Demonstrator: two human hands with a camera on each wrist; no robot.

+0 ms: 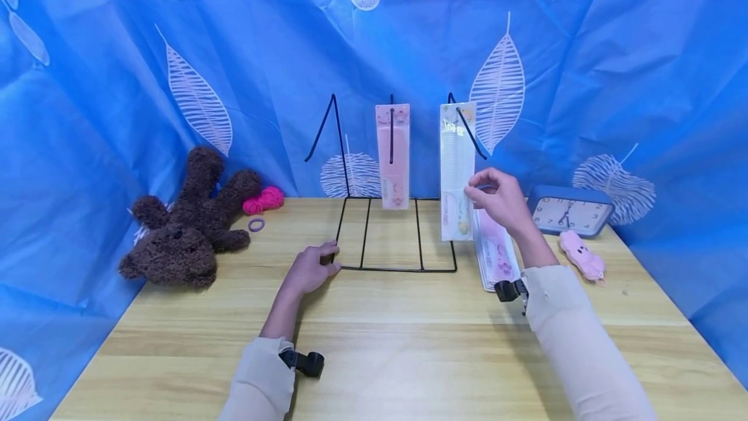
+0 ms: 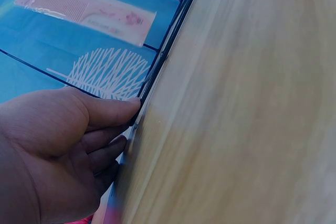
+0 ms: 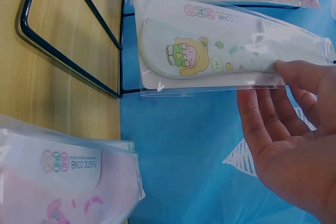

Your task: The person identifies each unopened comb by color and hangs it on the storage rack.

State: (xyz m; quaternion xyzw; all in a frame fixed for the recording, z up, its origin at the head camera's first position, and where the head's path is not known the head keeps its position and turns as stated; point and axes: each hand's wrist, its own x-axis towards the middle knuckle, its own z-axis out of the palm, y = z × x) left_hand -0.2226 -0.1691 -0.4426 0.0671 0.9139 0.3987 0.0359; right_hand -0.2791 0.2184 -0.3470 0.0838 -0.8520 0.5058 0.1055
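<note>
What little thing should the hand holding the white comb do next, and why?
Maybe the right hand should gently let go of the white comb pack, because a hook of the black rack seems to pass through the pack's top and could probably hold it. The left hand grips the rack's base, which should help steady it.

Glossy plastic packet [image 1: 458,177], metal rack [image 1: 391,269], smooth wood tabletop [image 1: 397,343]
</note>
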